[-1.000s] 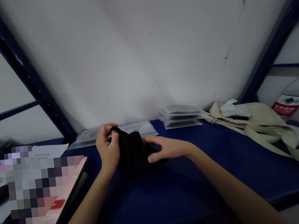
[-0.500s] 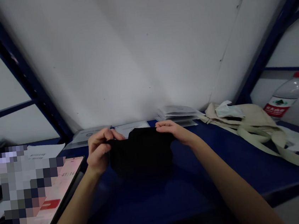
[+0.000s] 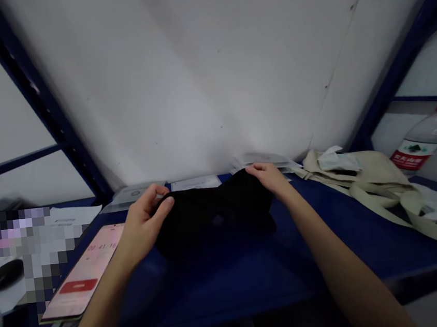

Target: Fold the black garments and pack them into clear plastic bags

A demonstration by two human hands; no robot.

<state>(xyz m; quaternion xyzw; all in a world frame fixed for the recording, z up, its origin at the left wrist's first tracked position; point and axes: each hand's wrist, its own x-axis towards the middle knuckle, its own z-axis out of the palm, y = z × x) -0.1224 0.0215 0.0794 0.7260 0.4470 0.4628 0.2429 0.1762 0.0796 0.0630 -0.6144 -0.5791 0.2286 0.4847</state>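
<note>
A piece of black cloth (image 3: 212, 221) hangs stretched between my two hands over the blue tabletop (image 3: 216, 293). My left hand (image 3: 146, 218) pinches its upper left corner between thumb and fingers. At the upper right corner, my right hand (image 3: 269, 179) grips the edge with its fingertips. The cloth's top edge dips in the middle and rises toward the right. A small pale spot shows near its centre; what it is I cannot make out. The cloth's kind is too dark to tell.
Left lies a phone (image 3: 85, 271) with a cable plugged in, beside papers (image 3: 79, 217). Clear plastic packets (image 3: 135, 193) sit along the back wall. A beige cloth bag (image 3: 375, 170) with straps and a red-capped water bottle (image 3: 419, 145) are at the right.
My hands have moved farther apart, spreading the black cloth wider. My right hand has risen with its corner, and the pale spot has come into sight.
</note>
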